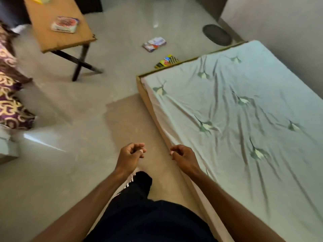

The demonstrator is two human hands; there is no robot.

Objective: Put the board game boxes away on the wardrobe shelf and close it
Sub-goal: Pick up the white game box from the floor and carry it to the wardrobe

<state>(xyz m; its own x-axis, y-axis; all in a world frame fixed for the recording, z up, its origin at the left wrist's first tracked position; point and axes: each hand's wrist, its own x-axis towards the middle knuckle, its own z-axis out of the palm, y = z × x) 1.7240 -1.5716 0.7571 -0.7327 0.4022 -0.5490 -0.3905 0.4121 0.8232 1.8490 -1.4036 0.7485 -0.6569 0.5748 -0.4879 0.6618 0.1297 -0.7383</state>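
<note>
Both hands empty, left hand (pixel 130 155) and right hand (pixel 182 157) loosely curled near the bed (pixel 244 110), white-red game box (pixel 65 24) on far-left table (pixel 52 41), blue-red box (pixel 154 44) on floor (pixel 70 119), long axis left-right, yellow-black box (pixel 167 61) beside the bed's far edge

Tiled floor (pixel 122 28) carries two game boxes (pixel 154 44) (pixel 167 61) (apart); wooden table (pixel 66 41) carries a third (pixel 65 24).
</note>
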